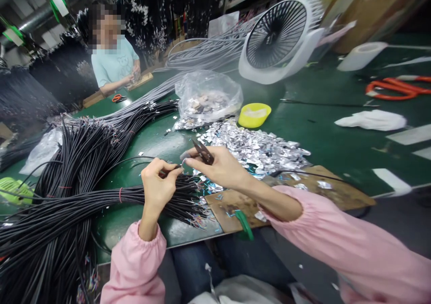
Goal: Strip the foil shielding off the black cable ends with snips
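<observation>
My left hand [158, 182] pinches the end of a thin black cable [134, 157] above the green table [161, 144]. Close beside it, my right hand [218, 165] has its thumb and finger at the cable's stripped tip. Dark pointed scissors or snips [204, 153] stick out of the right hand, blades up and to the left. Below both hands lies a tied bundle of black cables [101, 198] with coloured wire ends. A heap of silvery foil pieces [252, 144] lies just beyond the right hand.
Behind the foil are a plastic bag [208, 95], a yellow dish [255, 115] and a white fan [279, 39]. Orange-handled scissors [390, 89] lie at the right. A brown board [235, 205] is at the front edge. Another person [116, 66] works across the table.
</observation>
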A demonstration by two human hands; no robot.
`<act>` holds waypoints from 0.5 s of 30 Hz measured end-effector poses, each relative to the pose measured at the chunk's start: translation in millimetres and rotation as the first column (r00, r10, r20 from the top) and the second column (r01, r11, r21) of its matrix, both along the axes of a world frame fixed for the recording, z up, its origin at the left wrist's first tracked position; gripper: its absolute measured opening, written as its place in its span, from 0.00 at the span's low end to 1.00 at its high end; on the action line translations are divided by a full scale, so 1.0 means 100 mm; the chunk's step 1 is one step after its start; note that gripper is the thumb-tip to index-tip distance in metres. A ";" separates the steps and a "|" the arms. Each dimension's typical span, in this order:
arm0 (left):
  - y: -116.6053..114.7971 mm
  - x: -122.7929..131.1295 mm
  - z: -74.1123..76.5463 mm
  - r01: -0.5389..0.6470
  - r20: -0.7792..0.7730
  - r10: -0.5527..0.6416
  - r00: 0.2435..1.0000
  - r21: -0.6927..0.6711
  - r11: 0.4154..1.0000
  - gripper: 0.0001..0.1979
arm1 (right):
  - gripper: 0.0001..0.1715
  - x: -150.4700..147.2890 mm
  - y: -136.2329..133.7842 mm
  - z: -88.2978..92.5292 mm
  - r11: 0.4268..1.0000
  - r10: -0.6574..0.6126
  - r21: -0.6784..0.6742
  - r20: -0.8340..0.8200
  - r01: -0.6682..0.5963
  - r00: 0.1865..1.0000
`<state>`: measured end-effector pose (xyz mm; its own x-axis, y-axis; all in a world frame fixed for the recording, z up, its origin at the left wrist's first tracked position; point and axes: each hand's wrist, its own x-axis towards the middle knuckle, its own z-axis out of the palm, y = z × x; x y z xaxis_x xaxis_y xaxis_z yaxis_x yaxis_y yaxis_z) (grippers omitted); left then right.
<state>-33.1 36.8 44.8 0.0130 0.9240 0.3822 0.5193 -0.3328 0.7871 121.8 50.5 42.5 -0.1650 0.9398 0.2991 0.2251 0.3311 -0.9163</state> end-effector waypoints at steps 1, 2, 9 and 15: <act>0.00 0.00 0.00 0.005 0.012 -0.005 1.000 -0.010 1.000 0.06 | 0.12 0.01 0.00 -0.01 0.998 -0.013 0.061 0.007 0.012 1.000; 0.00 -0.01 0.01 0.012 0.025 -0.012 1.000 -0.022 1.000 0.06 | 0.12 0.02 0.00 -0.01 0.993 -0.016 0.120 0.023 0.013 1.000; 0.03 -0.06 0.02 0.078 0.097 -0.054 0.994 -0.264 0.961 0.06 | 0.07 -0.03 -0.01 -0.05 0.969 -0.050 0.246 0.147 0.012 0.988; 0.02 -0.08 0.05 0.135 0.093 -0.123 0.988 -0.131 0.982 0.06 | 0.12 -0.05 -0.02 0.00 0.984 0.098 -0.141 -0.078 -0.108 0.992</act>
<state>-41.5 39.0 49.6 0.1087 0.9601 0.2577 0.4088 -0.2795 0.8688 117.2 48.1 42.8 -0.2462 0.9532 0.1755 0.1300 0.2119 -0.9686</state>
